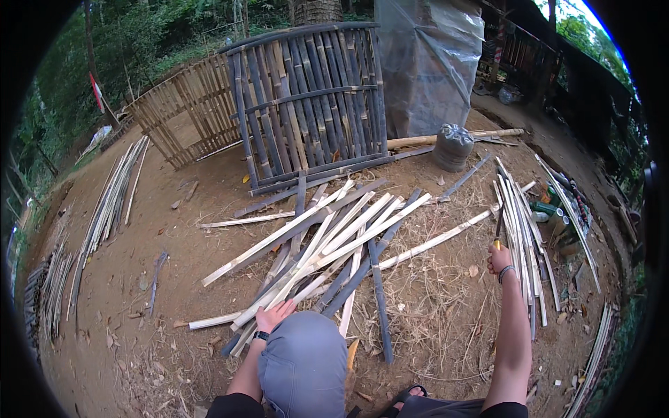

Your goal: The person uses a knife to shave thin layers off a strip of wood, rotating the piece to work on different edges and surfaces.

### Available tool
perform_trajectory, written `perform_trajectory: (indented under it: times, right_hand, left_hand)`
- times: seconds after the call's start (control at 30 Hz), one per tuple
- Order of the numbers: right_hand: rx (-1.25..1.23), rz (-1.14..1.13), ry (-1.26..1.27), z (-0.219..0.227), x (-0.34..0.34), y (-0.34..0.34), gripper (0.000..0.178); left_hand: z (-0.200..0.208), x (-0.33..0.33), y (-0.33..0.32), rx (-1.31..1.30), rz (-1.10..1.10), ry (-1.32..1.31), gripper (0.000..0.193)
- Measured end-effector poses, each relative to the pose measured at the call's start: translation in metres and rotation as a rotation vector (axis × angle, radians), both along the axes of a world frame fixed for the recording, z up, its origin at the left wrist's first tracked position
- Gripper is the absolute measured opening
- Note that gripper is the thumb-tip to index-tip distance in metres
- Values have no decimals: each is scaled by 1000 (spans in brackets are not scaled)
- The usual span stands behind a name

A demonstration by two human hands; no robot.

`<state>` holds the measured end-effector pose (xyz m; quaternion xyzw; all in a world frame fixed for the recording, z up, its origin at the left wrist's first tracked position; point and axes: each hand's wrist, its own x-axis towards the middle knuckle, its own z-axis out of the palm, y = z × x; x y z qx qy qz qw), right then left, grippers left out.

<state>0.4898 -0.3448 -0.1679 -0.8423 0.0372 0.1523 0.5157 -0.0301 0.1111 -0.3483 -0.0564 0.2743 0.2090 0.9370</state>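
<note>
My right hand (499, 259) is wrapped round the yellowish handle of a knife (500, 224). Its dark, narrow blade points away from me, beside a bundle of pale bamboo strips (517, 233) on the right. At lower left of centre, my left hand (274, 317) lies with fingers stretched out at the near end of a heap of split bamboo slats (334, 244). Its palm and thumb are hidden. Pale and dark weathered slats cross each other in that heap, spread over the ground before me. A grey cloth-covered knee (303, 366) covers part of the nearest slats.
A dark bamboo-slat panel (313, 104) stands behind the heap, next to a lighter bamboo fence (185, 115). Farther right are a filled plastic bag (453, 148) and a plastic-sheeted structure (431, 70). More strips (115, 198) lie at left. Green bottles (547, 208) lie at right.
</note>
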Motion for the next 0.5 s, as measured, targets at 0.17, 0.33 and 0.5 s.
perform_trajectory:
  times: [0.17,0.33,0.5]
  right_hand:
    - [-87,-106,78,-46,21,-39,23]
    - [-242,-177,80,-96,7,-36,27]
    - [-631,67,-129,-101,-29,-57,40]
  left_hand:
    - [17,1,-16,236,-327,-111,80]
    - [135,4,20,895,-449,313,61]
    - [302,54,34,1742,-499,562,45]
